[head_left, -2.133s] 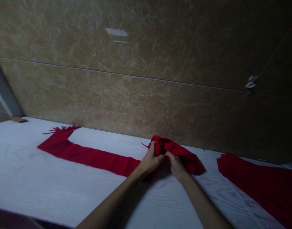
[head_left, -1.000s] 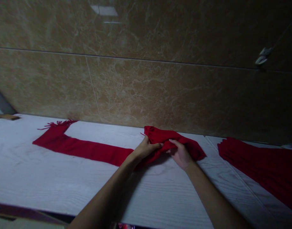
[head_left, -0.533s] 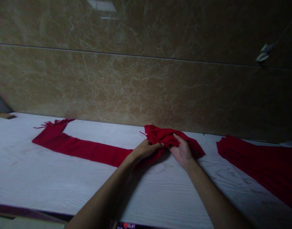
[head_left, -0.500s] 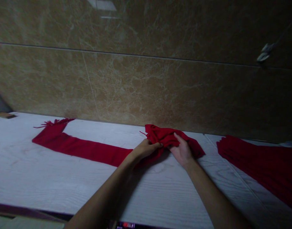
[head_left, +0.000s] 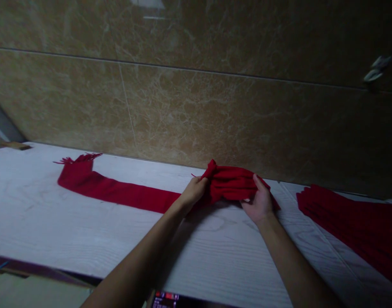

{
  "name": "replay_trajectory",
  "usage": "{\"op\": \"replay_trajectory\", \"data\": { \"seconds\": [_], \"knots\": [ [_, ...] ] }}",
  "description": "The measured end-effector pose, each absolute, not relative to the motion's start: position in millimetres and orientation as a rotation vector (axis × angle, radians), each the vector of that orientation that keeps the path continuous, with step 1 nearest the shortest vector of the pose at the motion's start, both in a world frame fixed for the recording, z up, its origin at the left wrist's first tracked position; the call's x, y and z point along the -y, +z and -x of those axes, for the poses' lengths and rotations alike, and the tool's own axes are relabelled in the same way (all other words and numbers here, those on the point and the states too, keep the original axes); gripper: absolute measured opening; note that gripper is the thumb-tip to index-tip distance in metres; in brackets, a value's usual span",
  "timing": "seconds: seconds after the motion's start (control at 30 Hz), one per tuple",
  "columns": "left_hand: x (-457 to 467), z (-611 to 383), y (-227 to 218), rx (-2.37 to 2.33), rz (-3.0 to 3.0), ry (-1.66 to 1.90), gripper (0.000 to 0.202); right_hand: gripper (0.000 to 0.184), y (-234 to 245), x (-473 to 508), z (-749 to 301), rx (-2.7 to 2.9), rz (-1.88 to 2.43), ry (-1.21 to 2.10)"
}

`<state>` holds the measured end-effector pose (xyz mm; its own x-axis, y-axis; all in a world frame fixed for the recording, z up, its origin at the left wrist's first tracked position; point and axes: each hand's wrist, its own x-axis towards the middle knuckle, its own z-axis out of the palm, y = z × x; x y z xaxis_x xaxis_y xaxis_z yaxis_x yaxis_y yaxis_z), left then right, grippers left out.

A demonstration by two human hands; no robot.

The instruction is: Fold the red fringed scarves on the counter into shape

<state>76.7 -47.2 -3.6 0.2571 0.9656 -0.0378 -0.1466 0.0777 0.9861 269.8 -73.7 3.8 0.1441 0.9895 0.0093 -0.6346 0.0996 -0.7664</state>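
A long red scarf (head_left: 128, 193) with a fringed end lies across the white wood-grain table, its fringe at the far left near the wall. Its right part is bunched up and lifted between my two hands. My left hand (head_left: 196, 190) is closed around the gathered cloth at the left of the bunch. On the right side of the bunch, my right hand (head_left: 258, 201) grips the cloth, thumb on top and fingers underneath. Between the hands the fabric is stretched into lengthwise folds. Part of the scarf beneath my left wrist is hidden.
More red cloth in a layered pile (head_left: 349, 226) lies at the right. A tan marbled tile wall (head_left: 183, 107) borders the table's (head_left: 96, 231) back edge. At the front edge is a lit screen (head_left: 165, 299). A small wooden piece (head_left: 18, 146) sits at the back left corner.
My hands have moved apart, the right one further right, and the crumpled cloth between them is now drawn out into folds. The camera view has shifted slightly.
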Motion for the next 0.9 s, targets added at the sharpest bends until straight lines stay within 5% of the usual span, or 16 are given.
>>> {"op": "replay_trajectory", "data": {
  "seconds": [0.33, 0.6, 0.77, 0.9],
  "knots": [
    [58.7, -80.7, 12.1, -0.696, -1.125, 1.102, 0.035, 0.066, -12.3, 82.8, -237.4, 1.087, 0.707, 1.703],
    [82.8, -77.6, 14.7, -1.016, -2.054, 1.026, 0.028, 0.041, -20.5, 78.5, -235.5, 0.942, 1.008, 1.394],
    [170.6, -32.5, 45.5, -1.028, -1.836, 1.014, 0.036, 0.035, -28.3, 74.8, -238.3, 0.992, 1.055, 1.432],
    [253.0, 25.0, -0.9, -0.980, -1.472, 0.546, 0.035, 0.033, -30.9, 74.8, -239.5, 1.027, 1.012, 1.462]
  ]
}}
